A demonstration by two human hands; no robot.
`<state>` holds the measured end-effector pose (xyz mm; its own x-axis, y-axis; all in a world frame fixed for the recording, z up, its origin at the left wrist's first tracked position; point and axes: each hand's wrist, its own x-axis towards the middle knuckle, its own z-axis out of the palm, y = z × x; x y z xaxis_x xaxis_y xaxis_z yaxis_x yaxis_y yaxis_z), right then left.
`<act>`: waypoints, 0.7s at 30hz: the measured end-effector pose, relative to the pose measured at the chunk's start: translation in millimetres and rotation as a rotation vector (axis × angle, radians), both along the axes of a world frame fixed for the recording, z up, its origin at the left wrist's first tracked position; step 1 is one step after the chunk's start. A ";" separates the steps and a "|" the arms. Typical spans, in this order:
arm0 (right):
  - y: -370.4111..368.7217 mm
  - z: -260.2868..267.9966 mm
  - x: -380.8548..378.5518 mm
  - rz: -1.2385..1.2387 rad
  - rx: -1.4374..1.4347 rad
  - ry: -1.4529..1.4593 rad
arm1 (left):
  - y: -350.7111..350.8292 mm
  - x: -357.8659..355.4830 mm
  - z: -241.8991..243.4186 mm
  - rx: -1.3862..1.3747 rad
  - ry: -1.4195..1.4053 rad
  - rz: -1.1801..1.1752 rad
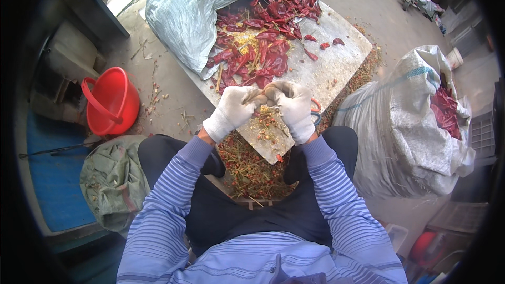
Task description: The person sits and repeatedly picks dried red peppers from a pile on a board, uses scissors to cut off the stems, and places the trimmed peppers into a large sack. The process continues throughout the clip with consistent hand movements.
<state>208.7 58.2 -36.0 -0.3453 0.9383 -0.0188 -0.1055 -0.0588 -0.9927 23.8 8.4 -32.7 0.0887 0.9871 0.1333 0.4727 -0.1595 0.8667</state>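
Observation:
My left hand (pixel 236 104) and my right hand (pixel 292 104), both in pale work gloves, meet over the near part of a worn board (pixel 335 61). Their fingertips pinch together on a small piece of dried red chilli (pixel 263 92), mostly hidden by the fingers. Just beyond them, a heap of dried red chillies (pixel 272 57) spills from a pale woven sack (pixel 181 15) lying on the board, with yellow seeds among the pods. Scissors with an orange and a blue handle (pixel 316 118) show at the right hand's outer side, their blades largely hidden. Stems and chilli bits (pixel 265 126) lie below the hands.
Stems and scraps (pixel 252 169) cover the ground between my legs. A red plastic bucket (pixel 112 100) stands at left, near a crumpled greenish sack (pixel 114 181). At right stands a large white woven sack (pixel 398 126) with dried chillies (pixel 445 110) in its mouth.

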 end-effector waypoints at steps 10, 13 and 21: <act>16.5 -1.1 18.3 0.014 -0.060 0.062 | 3.4 -15.9 10.2 -0.129 -0.487 -0.022; 21.3 -3.7 22.9 0.090 0.114 -0.359 | 21.8 -45.3 -0.4 -0.229 -0.659 0.201; 20.3 -4.1 30.1 0.173 0.331 -0.681 | 71.2 -64.9 -54.7 -0.251 -0.019 0.389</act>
<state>238.8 78.5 -40.0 -0.5005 0.8657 -0.0075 0.5180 0.2925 -0.8038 -41.0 79.7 -87.4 -0.2947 0.9485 -0.1162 0.4393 0.2425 0.8650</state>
